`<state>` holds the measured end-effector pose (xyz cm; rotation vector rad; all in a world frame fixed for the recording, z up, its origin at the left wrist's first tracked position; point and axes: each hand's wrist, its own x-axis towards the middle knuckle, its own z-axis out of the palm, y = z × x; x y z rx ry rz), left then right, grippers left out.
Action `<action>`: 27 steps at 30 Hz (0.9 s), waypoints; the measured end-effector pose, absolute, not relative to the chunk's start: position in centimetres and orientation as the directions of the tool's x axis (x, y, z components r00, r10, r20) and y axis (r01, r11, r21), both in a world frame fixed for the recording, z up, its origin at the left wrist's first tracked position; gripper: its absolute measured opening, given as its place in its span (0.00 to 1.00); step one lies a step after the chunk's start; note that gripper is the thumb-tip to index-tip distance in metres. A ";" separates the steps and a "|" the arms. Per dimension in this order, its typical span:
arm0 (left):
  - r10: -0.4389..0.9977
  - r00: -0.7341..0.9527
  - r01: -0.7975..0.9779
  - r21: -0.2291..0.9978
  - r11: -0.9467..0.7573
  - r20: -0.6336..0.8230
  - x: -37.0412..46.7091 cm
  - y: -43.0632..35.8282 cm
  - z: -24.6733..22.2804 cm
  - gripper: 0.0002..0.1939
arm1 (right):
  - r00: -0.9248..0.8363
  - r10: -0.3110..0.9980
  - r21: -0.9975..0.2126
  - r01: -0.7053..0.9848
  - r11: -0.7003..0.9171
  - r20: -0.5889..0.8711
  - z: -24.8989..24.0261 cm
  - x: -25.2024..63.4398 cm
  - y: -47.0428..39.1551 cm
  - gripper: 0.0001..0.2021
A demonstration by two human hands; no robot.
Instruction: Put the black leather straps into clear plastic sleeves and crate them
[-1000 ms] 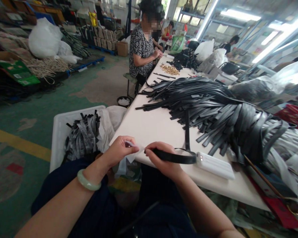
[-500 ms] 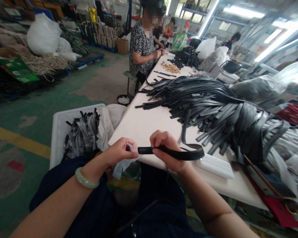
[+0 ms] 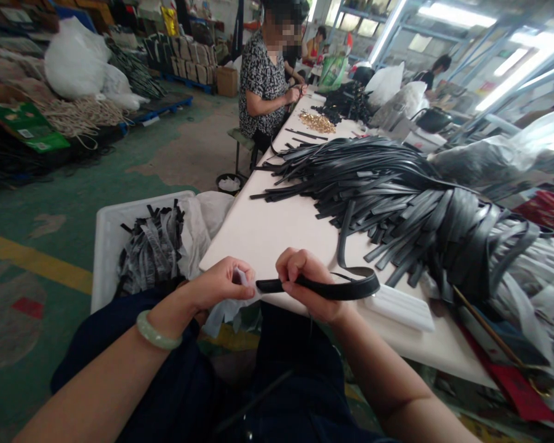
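Note:
My right hand is closed around a black strap, whose short end points left toward my other hand. Beyond my grip the strap curls back and runs up toward a large pile of black straps on the white table. My left hand pinches a thin, whitish film-like strip, which hangs below the fingers. The strap's end lies close beside the left fingertips; whether they touch is hard to tell. A pale green bangle circles my left wrist.
A white bin holding black and whitish strips stands left of the table. A white block lies near the table's front edge. Small gold-coloured pieces are heaped farther back, beside a seated co-worker. Plastic-wrapped bundles crowd the right side.
Both hands stay nearly in place on the same things. The strap's free end has tilted slightly and sits a little lower. The view has shifted slightly.

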<state>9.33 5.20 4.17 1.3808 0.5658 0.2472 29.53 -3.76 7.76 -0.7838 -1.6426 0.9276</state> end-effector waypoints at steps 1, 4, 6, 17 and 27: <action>0.500 0.836 0.156 0.971 0.181 -0.227 9.4 5.2 4.0 0.24 | -0.271 0.851 -0.876 0.053 0.479 0.449 7.7 29.6 -3.7 0.05; 0.532 0.824 0.161 0.981 0.112 -0.196 9.7 5.3 3.5 0.20 | -0.365 0.850 -0.892 0.098 0.441 0.380 7.3 29.5 -3.4 0.05; 0.533 0.830 0.154 0.986 0.063 -0.163 9.9 5.3 3.2 0.16 | -0.417 0.851 -0.904 0.138 0.405 0.318 6.7 29.4 -3.0 0.04; 0.571 0.807 0.205 0.978 -0.030 -0.152 10.0 4.9 3.4 0.16 | 0.228 0.932 -0.958 0.121 0.260 0.282 3.2 27.6 -3.6 0.23; 0.628 0.738 0.258 0.963 0.076 -0.247 10.0 4.5 3.0 0.19 | 0.340 0.937 -0.969 -0.191 0.157 0.085 1.1 27.3 -3.1 0.23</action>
